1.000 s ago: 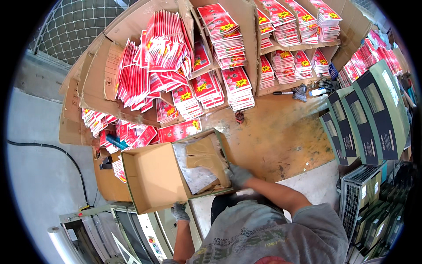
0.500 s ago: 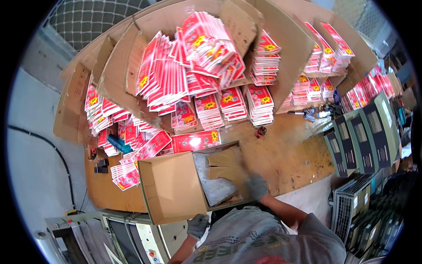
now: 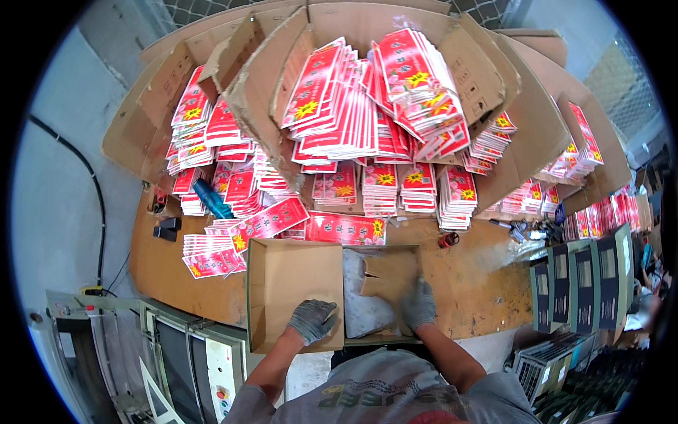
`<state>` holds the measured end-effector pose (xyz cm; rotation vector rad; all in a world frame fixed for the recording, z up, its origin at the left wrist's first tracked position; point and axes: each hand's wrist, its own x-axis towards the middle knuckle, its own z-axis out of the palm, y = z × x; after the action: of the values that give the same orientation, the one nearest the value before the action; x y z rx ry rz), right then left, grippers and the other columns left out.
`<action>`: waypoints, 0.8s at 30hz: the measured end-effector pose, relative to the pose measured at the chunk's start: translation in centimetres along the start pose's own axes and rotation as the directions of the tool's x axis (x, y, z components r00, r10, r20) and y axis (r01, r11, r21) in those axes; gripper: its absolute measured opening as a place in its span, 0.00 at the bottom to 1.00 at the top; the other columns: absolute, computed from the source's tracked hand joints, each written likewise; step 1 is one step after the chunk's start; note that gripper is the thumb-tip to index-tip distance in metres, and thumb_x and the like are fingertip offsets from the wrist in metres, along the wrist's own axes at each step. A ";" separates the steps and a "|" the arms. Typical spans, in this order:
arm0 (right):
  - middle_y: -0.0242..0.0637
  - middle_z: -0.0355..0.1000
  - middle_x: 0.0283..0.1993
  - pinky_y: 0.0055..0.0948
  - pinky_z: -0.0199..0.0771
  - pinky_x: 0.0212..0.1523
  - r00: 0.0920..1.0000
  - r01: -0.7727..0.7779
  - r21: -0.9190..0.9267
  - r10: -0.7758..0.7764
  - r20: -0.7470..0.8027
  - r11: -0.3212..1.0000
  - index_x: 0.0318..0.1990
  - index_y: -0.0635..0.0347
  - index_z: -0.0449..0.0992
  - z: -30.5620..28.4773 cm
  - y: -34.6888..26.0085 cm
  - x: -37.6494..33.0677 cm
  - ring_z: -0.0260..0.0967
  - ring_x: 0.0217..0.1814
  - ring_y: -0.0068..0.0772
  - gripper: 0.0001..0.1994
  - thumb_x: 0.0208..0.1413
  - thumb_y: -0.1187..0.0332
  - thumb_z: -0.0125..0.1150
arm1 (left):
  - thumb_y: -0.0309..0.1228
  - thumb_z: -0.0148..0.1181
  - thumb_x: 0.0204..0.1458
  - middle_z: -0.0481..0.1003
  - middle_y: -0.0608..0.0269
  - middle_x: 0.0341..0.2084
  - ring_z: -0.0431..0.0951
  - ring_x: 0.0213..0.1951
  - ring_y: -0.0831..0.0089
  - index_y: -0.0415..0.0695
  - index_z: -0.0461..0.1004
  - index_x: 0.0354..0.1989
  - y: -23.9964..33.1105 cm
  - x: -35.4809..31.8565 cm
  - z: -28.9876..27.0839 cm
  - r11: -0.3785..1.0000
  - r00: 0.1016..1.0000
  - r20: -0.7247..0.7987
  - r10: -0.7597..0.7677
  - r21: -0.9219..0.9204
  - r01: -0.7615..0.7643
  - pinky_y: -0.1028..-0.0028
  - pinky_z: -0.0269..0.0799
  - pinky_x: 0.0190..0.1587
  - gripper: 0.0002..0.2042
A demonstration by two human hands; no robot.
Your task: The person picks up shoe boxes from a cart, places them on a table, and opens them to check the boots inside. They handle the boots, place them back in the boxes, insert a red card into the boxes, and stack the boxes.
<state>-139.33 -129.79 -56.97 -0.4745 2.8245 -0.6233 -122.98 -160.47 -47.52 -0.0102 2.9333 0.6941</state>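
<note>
A brown cardboard box lies opened out in front of me on the table's near edge. Its shallow lid (image 3: 296,272) is folded to the left, and the box body (image 3: 387,340) is on the right. My left hand (image 3: 313,321), in a grey glove, rests on the lid near its front edge with its fingers extended and nothing in them. Inside the body are a whitish-grey sheet-like wrapping (image 3: 361,311) and a folded piece of brown cardboard (image 3: 388,274). My right hand (image 3: 418,307), also gloved, is at the body's right side beside that cardboard; motion blur hides its fingers.
Stacks of red printed packets (image 3: 339,120) fill cardboard dividers (image 3: 522,141) along the back. A teal cylindrical object (image 3: 212,198) and a black block (image 3: 167,229) lie left. A small dark red bottle (image 3: 448,240) stands right, before dark green boxes (image 3: 583,283). A wire crate (image 3: 540,371) sits lower right.
My left hand has come up from outside the lid's near edge onto its inner face. The right hand stays at the box's right side, still blurred. The whole view has turned.
</note>
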 end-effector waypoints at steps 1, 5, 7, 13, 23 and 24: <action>0.59 0.62 0.60 0.48 0.71 0.56 1.000 0.007 -0.018 -0.007 -0.010 1.000 0.73 0.69 0.49 0.0 -0.1 -0.1 0.66 0.58 0.60 0.41 0.55 0.60 0.59 | 0.39 0.62 0.55 0.79 0.51 0.45 0.79 0.47 0.54 0.45 0.77 0.52 -0.1 0.3 -0.5 1.000 1.000 0.030 0.003 0.018 -0.004 0.58 0.73 0.52 0.18; 0.60 0.63 0.59 0.48 0.69 0.58 1.000 0.004 -0.033 -0.004 0.004 0.999 0.73 0.70 0.48 -0.3 -0.7 -0.1 0.65 0.59 0.60 0.41 0.55 0.61 0.58 | 0.39 0.63 0.55 0.76 0.54 0.49 0.77 0.50 0.54 0.48 0.72 0.59 -1.9 5.4 -4.4 0.983 0.936 -0.314 0.161 0.131 -0.125 0.57 0.73 0.53 0.23; 0.60 0.62 0.59 0.48 0.68 0.59 1.000 0.007 -0.057 -0.008 -0.017 0.998 0.73 0.71 0.48 -0.3 -0.9 -0.3 0.65 0.59 0.61 0.41 0.55 0.61 0.58 | 0.37 0.65 0.54 0.74 0.56 0.51 0.76 0.52 0.55 0.48 0.69 0.62 -2.8 10.5 -8.6 0.970 0.809 -0.543 0.226 0.204 -0.134 0.56 0.73 0.54 0.26; 0.64 0.62 0.62 0.50 0.66 0.61 0.999 -0.041 -0.080 0.041 0.003 0.996 0.73 0.70 0.50 -1.4 -2.2 -0.4 0.64 0.61 0.66 0.38 0.59 0.60 0.54 | 0.46 0.69 0.48 0.54 0.45 0.71 0.56 0.71 0.48 0.46 0.55 0.73 -3.3 23.5 -22.5 0.969 0.716 -0.681 0.154 0.247 0.027 0.50 0.53 0.71 0.44; 0.61 0.62 0.60 0.49 0.68 0.59 1.000 0.004 -0.122 -0.005 -0.011 0.993 0.73 0.71 0.48 -0.4 -2.7 -0.5 0.64 0.60 0.64 0.40 0.56 0.62 0.55 | 0.35 0.49 0.60 0.54 0.46 0.73 0.55 0.73 0.50 0.46 0.54 0.73 -6.2 33.3 -21.8 0.924 0.751 -0.620 0.227 0.381 0.035 0.49 0.45 0.73 0.31; 0.61 0.62 0.60 0.49 0.68 0.58 1.000 0.003 -0.140 -0.005 -0.015 0.990 0.73 0.71 0.48 -0.4 -2.2 -0.7 0.64 0.60 0.64 0.40 0.56 0.62 0.55 | 0.36 0.51 0.59 0.57 0.48 0.71 0.58 0.71 0.51 0.46 0.57 0.72 -5.5 31.9 -21.5 0.889 0.716 -0.600 0.355 0.454 -0.061 0.50 0.49 0.73 0.30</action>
<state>-138.21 -131.31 -55.58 -0.5021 2.8953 -0.4332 -157.02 -174.27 -34.88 0.1573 3.7819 0.0569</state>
